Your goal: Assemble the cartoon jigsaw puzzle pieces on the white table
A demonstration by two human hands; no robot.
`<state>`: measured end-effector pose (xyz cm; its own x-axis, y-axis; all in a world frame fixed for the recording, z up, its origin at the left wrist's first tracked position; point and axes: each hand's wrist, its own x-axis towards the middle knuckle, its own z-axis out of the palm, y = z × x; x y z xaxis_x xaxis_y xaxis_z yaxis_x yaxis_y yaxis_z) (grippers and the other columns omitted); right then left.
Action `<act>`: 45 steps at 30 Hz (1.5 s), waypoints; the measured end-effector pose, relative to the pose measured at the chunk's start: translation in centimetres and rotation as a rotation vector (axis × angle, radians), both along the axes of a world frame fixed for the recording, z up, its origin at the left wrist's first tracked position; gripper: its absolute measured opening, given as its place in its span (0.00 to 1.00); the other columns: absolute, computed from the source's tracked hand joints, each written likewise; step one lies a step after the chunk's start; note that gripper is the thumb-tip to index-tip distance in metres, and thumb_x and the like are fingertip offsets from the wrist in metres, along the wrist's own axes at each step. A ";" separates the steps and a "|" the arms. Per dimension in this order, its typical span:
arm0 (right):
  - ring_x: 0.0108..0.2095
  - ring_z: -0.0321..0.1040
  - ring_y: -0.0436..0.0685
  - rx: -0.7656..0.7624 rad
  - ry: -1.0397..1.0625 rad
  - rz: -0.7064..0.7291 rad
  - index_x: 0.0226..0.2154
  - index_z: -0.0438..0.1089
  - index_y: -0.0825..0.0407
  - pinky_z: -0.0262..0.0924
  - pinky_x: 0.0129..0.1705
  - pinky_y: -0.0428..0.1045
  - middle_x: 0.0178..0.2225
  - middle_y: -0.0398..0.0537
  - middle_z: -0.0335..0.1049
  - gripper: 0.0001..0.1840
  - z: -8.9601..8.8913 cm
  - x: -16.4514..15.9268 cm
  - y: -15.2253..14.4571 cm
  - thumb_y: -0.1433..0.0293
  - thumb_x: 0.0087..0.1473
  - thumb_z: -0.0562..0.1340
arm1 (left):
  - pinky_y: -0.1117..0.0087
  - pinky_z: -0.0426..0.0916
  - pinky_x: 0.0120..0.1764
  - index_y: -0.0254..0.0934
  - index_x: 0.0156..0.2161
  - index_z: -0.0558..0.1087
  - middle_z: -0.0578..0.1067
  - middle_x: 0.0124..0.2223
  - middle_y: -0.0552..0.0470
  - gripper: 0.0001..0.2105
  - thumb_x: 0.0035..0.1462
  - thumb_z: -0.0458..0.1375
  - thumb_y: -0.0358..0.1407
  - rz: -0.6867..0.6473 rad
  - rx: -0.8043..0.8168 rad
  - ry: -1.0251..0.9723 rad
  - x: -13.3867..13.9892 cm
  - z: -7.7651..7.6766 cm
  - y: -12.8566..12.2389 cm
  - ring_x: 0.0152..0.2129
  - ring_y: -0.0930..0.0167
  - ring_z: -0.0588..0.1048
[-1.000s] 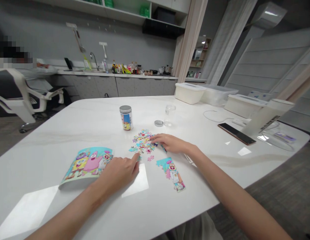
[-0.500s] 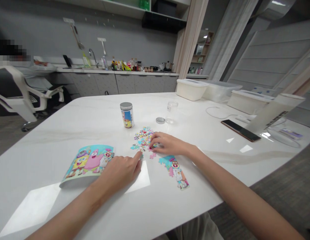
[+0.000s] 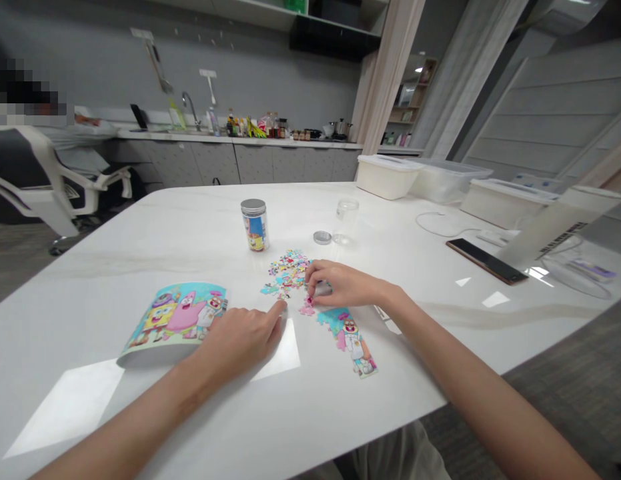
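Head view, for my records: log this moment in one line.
left hand: at edge of puzzle pile | right hand: at pink piece | joined strip: near right hand | picture sheet: curled, beside left hand

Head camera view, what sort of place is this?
Probably a kitchen area, perhaps in an office: the tap and bottles at the back suggest a kitchen, the wheeled chair a workplace.
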<state>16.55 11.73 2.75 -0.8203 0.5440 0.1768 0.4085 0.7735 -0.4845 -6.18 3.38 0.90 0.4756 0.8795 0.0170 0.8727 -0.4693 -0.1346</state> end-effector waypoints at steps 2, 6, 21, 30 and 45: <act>0.40 0.65 0.53 -0.034 -0.003 0.007 0.29 0.71 0.52 0.60 0.48 0.50 0.40 0.48 0.66 0.02 0.2 0.2 0.0 0.73 0.49 0.65 | 0.73 0.59 0.21 0.38 0.51 0.67 0.76 0.24 0.48 0.18 0.63 0.40 0.35 0.000 -0.011 -0.004 0.0 0.0 0.0 0.19 0.67 0.74; 0.36 0.65 0.51 -0.108 0.001 0.010 0.28 0.71 0.52 0.62 0.41 0.48 0.36 0.46 0.66 0.01 0.3 0.2 -0.1 0.72 0.48 0.65 | 0.74 0.58 0.20 0.38 0.51 0.68 0.76 0.24 0.48 0.18 0.63 0.40 0.34 0.008 -0.019 0.002 -0.1 -0.2 0.0 0.18 0.68 0.73; 0.29 0.64 0.48 -0.370 -0.049 0.081 0.30 0.72 0.53 0.60 0.32 0.44 0.29 0.42 0.71 0.03 1.8 0.7 -0.8 0.72 0.48 0.63 | 0.72 0.59 0.22 0.38 0.60 0.62 0.69 0.19 0.51 0.22 0.64 0.39 0.32 -0.253 0.003 -0.015 -0.1 -0.4 -0.3 0.14 0.72 0.66; 0.29 0.67 0.47 -0.569 -0.186 0.269 0.31 0.77 0.52 0.60 0.33 0.43 0.30 0.43 0.75 0.06 2.0 -0.7 -2.5 0.74 0.49 0.63 | 0.71 0.60 0.22 0.36 0.58 0.64 0.70 0.19 0.49 0.22 0.64 0.38 0.34 -0.235 0.001 -0.021 0.1 -0.2 -0.4 0.14 0.70 0.67; 0.26 0.63 0.50 0.003 0.022 -0.402 0.33 0.74 0.53 0.55 0.30 0.47 0.24 0.44 0.69 0.09 2.1 0.7 -0.3 0.68 0.56 0.58 | 0.71 0.57 0.20 0.36 0.62 0.58 0.71 0.20 0.53 0.24 0.61 0.43 0.25 -0.435 0.022 -0.033 0.0 -0.7 -0.9 0.13 0.74 0.65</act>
<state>17.27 11.40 4.86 -0.5379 0.8203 0.1941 0.6685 0.5554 -0.4947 -6.18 2.49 0.23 0.8005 0.5968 0.0554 0.5986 -0.7914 -0.1239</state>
